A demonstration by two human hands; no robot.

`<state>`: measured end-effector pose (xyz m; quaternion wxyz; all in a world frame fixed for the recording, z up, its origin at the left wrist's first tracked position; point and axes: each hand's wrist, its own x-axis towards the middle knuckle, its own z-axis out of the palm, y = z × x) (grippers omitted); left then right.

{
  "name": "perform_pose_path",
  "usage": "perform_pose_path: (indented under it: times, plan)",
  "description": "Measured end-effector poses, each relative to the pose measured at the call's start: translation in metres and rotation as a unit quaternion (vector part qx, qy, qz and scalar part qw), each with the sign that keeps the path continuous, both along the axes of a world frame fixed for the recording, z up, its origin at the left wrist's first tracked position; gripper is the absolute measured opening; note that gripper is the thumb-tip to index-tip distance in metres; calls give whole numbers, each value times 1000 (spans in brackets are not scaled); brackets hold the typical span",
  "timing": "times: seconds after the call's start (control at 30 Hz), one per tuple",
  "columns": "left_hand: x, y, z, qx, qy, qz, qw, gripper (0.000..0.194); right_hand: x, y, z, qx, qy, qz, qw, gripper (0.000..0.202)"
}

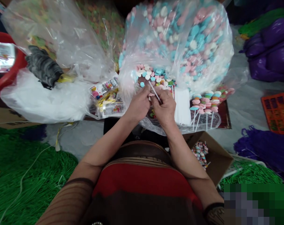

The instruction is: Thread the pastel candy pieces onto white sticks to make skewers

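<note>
My right hand (165, 106) is closed around the lower end of a thin white stick (155, 92), which slants up to the left. Close against it, my left hand (140, 104) pinches a small pink candy (151, 94), partly hidden by the fingers. Loose pink, white and blue candies (153, 73) lie just beyond both hands at the mouth of a clear bag. A stack of white sticks (182, 106) lies right of my right hand. Farther right are several finished candy skewers (205, 103), with pink, blue and white pieces on white sticks.
Large clear bags of pink-and-blue candies (198, 37) and green-orange candies (102, 28) stand at the back. Printed wrappers (111, 101) and a white plastic bag (48, 100) lie left. A cardboard box (214, 159) holding wrapped skewers sits below right, near an orange crate (279, 112).
</note>
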<state>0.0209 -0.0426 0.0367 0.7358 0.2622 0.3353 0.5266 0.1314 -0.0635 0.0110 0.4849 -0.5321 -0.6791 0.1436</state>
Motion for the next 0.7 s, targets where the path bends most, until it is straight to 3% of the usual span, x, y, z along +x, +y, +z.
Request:
perform_pose_path:
  times: [0.17,0.3,0.5,0.7]
  plan:
    - [7,-11,17,-81,-67,35,994,32,-1,0,-6,-5,76,-31,997,20]
    - [11,-18,23,-106,-96,66,987,31,-3,0,-12,0,105,-35,994,20]
    - [10,-18,33,-164,-122,82,976,33,-1,-11,-7,51,17,-20,998,16]
    - [9,-23,26,-94,-70,56,992,45,6,-22,12,0,-16,33,999,29]
